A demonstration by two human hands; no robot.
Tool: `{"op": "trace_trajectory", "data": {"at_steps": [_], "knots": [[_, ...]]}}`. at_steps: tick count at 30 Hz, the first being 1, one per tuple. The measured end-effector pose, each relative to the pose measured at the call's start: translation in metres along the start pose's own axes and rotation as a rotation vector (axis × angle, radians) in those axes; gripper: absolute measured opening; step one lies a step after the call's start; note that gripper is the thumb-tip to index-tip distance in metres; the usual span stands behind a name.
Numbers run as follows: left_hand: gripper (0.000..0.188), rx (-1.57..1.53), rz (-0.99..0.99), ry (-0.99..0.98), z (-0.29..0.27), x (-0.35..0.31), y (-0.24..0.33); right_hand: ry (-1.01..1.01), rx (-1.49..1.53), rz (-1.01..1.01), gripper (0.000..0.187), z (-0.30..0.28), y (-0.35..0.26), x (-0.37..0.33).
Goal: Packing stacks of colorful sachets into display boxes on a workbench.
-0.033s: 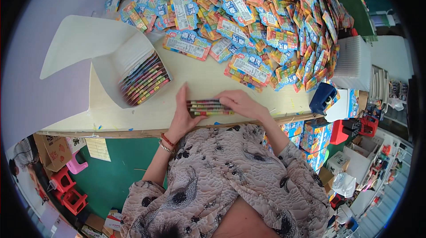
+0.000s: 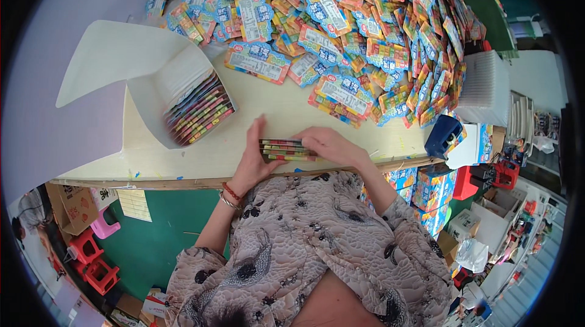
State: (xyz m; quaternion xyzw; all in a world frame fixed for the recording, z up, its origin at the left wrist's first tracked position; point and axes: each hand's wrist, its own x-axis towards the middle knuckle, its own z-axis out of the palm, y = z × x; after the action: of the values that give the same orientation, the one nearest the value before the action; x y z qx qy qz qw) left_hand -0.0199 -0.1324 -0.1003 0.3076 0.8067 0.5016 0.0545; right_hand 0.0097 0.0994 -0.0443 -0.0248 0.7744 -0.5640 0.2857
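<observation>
Close to the table's front edge, my left hand [image 2: 250, 159] grips the left end of a small stack of flat, colourful blister packs [image 2: 285, 149], thumb below and fingers above. My right hand [image 2: 331, 146] holds the stack's right end. Left of my hands, an open white carton [image 2: 146, 110] lies tilted on the table with its flap spread out to the left. Similar packs [image 2: 202, 112] stand in a row inside it. Beyond my hands, a large heap of loose packs [image 2: 365, 43] with blue wavy tops covers the far side.
A dark blue tape dispenser [image 2: 443, 135] sits at the table's right edge, near a stack of white plastic trays [image 2: 484, 86]. Blue printed boxes [image 2: 434, 187] are piled below the table. Red stools [image 2: 100, 275] stand on the green floor at lower left.
My left hand has shifted slightly right, and the stack's ends look a little closer together between my hands. The carton and the heap look the same.
</observation>
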Motion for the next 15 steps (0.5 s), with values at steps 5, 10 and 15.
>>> {"op": "trace_trajectory", "data": {"at_steps": [5, 10, 15], "knots": [[0.096, -0.293, -0.199, -0.124, -0.001, -0.006, -0.006, 0.016, -0.379, -0.171, 0.029, -0.011, -0.004, 0.021], [0.051, -0.170, -0.128, 0.007, -0.007, 0.012, -0.004, 0.744, -0.652, -0.425, 0.035, -0.050, -0.011, 0.095], [0.052, -0.159, -0.149, 0.021, -0.012, 0.006, -0.004, 0.688, -0.981, -0.223, 0.037, -0.038, -0.030, 0.149]]}}
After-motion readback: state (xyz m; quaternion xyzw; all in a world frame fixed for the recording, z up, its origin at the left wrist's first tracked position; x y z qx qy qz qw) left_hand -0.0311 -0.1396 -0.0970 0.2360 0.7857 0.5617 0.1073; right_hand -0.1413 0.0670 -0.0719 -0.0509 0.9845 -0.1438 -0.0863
